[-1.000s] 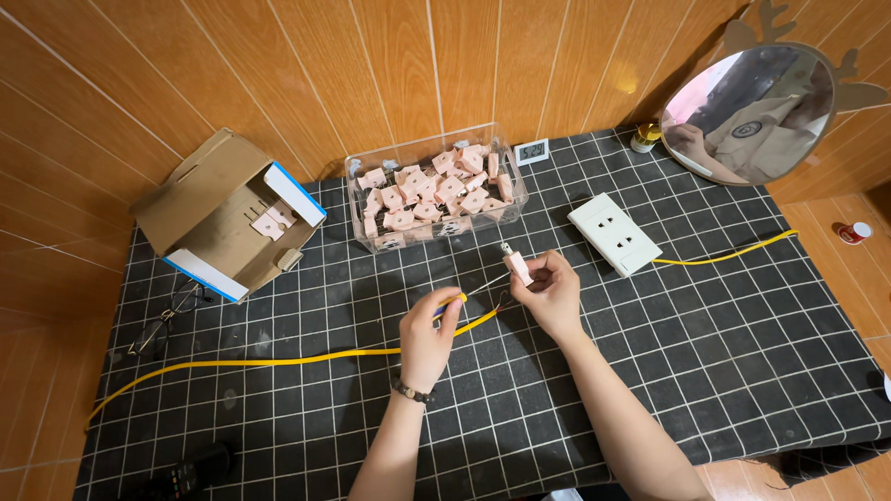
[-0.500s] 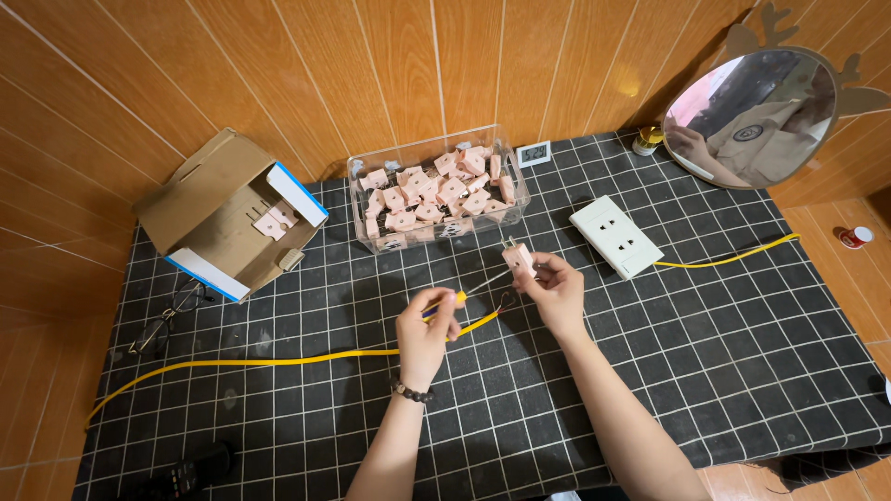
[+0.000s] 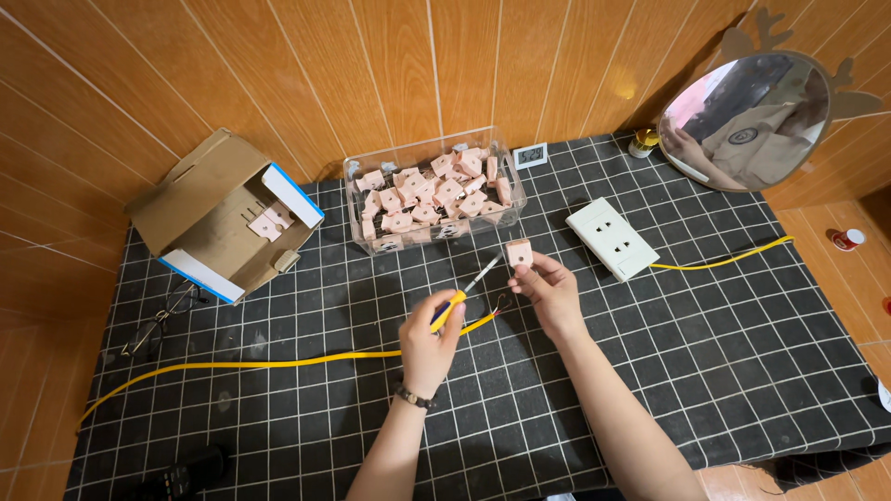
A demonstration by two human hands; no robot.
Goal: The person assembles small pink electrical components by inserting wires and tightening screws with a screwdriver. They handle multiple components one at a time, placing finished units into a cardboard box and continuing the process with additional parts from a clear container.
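I hold a small pink plug piece pinched in the fingertips of my right hand, raised just in front of the clear plastic bin that is full of the same pink pieces. My left hand is closed around the yellow handle of a screwdriver, whose metal tip points up at the pink piece and nearly meets it. Just below both hands, on the nearer side from the bin, the yellow cable lies across the black gridded desk, its bared wire ends curling up beside my right palm. As I judge it, the tip could slip off so small a piece and jab my fingers, or the piece could twist out of a light pinch and drop. My forearms come in from the near edge, wrists lifted, hands close together. To the right of the bin sits a white socket block; to its left, an open cardboard box.
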